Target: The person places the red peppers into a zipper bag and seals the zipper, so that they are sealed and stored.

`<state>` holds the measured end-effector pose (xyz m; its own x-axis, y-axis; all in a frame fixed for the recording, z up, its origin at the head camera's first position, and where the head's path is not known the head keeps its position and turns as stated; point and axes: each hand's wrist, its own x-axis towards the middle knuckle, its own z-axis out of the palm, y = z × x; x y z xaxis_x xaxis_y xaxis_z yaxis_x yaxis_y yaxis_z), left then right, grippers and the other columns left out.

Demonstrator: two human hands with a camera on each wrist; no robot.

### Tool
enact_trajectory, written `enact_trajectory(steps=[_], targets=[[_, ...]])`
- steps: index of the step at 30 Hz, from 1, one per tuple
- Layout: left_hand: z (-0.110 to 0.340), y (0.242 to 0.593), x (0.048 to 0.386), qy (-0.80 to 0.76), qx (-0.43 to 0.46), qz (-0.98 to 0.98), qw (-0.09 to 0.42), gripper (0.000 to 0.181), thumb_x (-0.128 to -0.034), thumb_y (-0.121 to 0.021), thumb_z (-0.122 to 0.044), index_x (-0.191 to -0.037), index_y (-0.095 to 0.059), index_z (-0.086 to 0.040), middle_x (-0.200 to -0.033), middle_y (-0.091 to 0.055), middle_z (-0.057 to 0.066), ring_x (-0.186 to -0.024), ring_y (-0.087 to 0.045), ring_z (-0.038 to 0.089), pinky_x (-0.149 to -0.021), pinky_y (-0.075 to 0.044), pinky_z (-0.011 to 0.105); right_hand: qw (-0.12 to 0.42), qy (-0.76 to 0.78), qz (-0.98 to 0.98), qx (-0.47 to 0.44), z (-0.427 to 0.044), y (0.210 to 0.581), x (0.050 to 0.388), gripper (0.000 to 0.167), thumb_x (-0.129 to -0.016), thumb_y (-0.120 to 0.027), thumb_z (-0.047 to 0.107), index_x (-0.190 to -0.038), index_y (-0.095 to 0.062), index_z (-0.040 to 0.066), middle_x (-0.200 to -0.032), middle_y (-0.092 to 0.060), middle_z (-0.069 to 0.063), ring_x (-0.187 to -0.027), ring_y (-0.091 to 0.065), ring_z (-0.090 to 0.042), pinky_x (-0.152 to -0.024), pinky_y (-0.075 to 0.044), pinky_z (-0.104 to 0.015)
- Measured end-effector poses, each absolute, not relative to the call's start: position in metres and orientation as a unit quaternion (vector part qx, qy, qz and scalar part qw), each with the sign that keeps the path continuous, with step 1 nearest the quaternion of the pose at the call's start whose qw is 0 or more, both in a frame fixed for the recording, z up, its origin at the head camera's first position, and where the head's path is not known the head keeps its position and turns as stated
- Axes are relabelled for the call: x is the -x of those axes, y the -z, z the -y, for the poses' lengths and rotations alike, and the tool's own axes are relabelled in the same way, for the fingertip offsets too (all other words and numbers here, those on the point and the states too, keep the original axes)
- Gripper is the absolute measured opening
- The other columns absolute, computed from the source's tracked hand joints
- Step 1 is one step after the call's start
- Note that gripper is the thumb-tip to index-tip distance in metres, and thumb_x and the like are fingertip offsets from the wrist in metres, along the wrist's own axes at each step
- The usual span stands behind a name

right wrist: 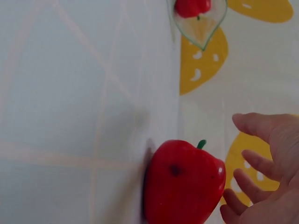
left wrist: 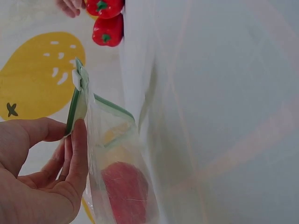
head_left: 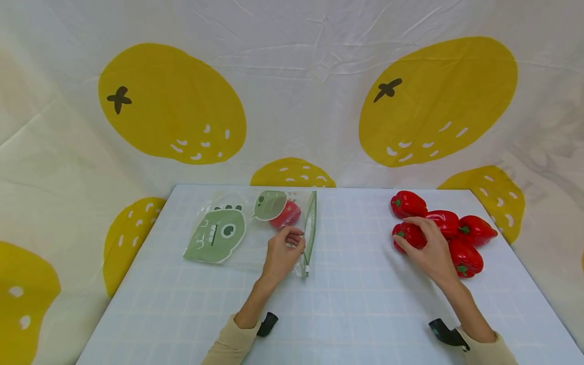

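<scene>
A clear zip bag [head_left: 248, 243] with a green monster print lies on the left of the table, one red bell pepper [head_left: 286, 217] inside it. My left hand [head_left: 280, 256] pinches the bag's green-edged opening between thumb and fingers. In the left wrist view the zip edge [left wrist: 74, 109] is lifted and the mouth gapes; a white slider [left wrist: 77, 80] sits near its end. My right hand [head_left: 432, 252] hovers at a red bell pepper [head_left: 412, 234] on the right, fingers spread around it. The right wrist view shows those fingers apart from the pepper [right wrist: 182, 182].
Several more red bell peppers [head_left: 474, 230] cluster beside and behind my right hand. A pale checked cloth covers the table [head_left: 351, 284]. Behind it hangs a white curtain [head_left: 301, 101] with yellow fruit prints.
</scene>
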<state>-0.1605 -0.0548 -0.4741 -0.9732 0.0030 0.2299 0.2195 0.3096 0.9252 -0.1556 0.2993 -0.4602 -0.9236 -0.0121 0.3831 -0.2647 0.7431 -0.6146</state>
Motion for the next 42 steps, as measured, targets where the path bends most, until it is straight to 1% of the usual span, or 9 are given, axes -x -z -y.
enact_trajectory(steps=[2, 9, 11, 16, 23, 32, 37, 42], targets=[[0.055, 0.474, 0.160, 0.585, 0.068, 0.803, 0.092, 0.009, -0.0899, -0.072, 0.000, -0.098, -0.070, -0.001, -0.085, -0.068, 0.007, -0.079, -0.065, 0.019, -0.068, -0.057, 0.021, 0.179, -0.342, 0.919, -0.079, -0.302, 0.462, 0.155, 0.065, -0.077, -0.089, 0.008, -0.134, -0.058, 0.004, -0.135, -0.056, -0.018, -0.127, -0.047, -0.036, -0.089, -0.050, -0.072], [0.054, 0.473, 0.160, 0.587, 0.065, 0.803, 0.087, 0.008, -0.0903, -0.072, -0.001, -0.098, -0.070, -0.001, -0.085, -0.068, 0.007, -0.079, -0.064, 0.018, -0.068, -0.057, 0.020, 0.159, -0.327, 0.927, -0.090, -0.310, 0.463, 0.151, 0.077, -0.071, -0.093, 0.006, -0.139, -0.056, 0.004, -0.139, -0.054, -0.024, -0.130, -0.044, -0.047, -0.088, -0.049, -0.074], [0.055, 0.473, 0.160, 0.587, 0.064, 0.802, 0.087, 0.008, -0.0902, -0.072, -0.001, -0.098, -0.070, -0.001, -0.085, -0.068, 0.007, -0.078, -0.064, 0.018, -0.068, -0.057, 0.020, 0.150, -0.320, 0.931, -0.095, -0.312, 0.464, 0.151, 0.079, -0.070, -0.093, 0.005, -0.140, -0.055, 0.003, -0.142, -0.052, -0.026, -0.131, -0.042, -0.049, -0.088, -0.048, -0.075], [0.055, 0.473, 0.160, 0.586, 0.066, 0.803, 0.089, 0.008, -0.0895, -0.072, 0.000, -0.098, -0.070, 0.000, -0.084, -0.068, 0.007, -0.078, -0.064, 0.018, -0.067, -0.057, 0.020, 0.126, -0.311, 0.936, -0.105, -0.317, 0.465, 0.151, 0.083, -0.071, -0.091, 0.002, -0.143, -0.051, 0.001, -0.146, -0.045, -0.030, -0.131, -0.038, -0.053, -0.085, -0.048, -0.076], [0.055, 0.474, 0.161, 0.589, 0.069, 0.800, 0.092, 0.008, -0.0892, -0.072, 0.000, -0.097, -0.070, -0.001, -0.084, -0.068, 0.007, -0.077, -0.064, 0.017, -0.066, -0.057, 0.020, 0.129, -0.295, 0.940, -0.114, -0.323, 0.467, 0.153, 0.083, -0.072, -0.089, -0.002, -0.145, -0.051, 0.002, -0.147, -0.044, -0.029, -0.133, -0.037, -0.051, -0.083, -0.051, -0.073], [0.055, 0.474, 0.160, 0.590, 0.073, 0.799, 0.092, 0.008, -0.0894, -0.071, 0.000, -0.097, -0.070, -0.001, -0.085, -0.068, 0.007, -0.077, -0.065, 0.018, -0.067, -0.057, 0.020, 0.105, -0.264, 0.953, -0.105, -0.328, 0.461, 0.157, 0.089, -0.073, -0.090, 0.003, -0.150, -0.045, -0.001, -0.146, -0.043, -0.033, -0.131, -0.036, -0.055, -0.084, -0.048, -0.076], [0.055, 0.475, 0.160, 0.588, 0.070, 0.801, 0.088, 0.009, -0.0904, -0.072, -0.001, -0.099, -0.070, 0.000, -0.086, -0.068, 0.007, -0.078, -0.064, 0.018, -0.068, -0.057, 0.019, 0.090, -0.258, 0.956, -0.105, -0.328, 0.457, 0.158, 0.086, -0.075, -0.089, 0.002, -0.148, -0.045, -0.003, -0.143, -0.041, -0.035, -0.129, -0.036, -0.055, -0.084, -0.049, -0.075], [0.055, 0.476, 0.161, 0.587, 0.071, 0.801, 0.090, 0.008, -0.0902, -0.071, -0.001, -0.098, -0.070, 0.000, -0.085, -0.068, 0.008, -0.078, -0.064, 0.018, -0.067, -0.057, 0.020, 0.074, -0.261, 0.956, -0.107, -0.327, 0.455, 0.161, 0.082, -0.075, -0.088, 0.002, -0.146, -0.047, -0.003, -0.140, -0.041, -0.034, -0.127, -0.040, -0.055, -0.085, -0.048, -0.074]])
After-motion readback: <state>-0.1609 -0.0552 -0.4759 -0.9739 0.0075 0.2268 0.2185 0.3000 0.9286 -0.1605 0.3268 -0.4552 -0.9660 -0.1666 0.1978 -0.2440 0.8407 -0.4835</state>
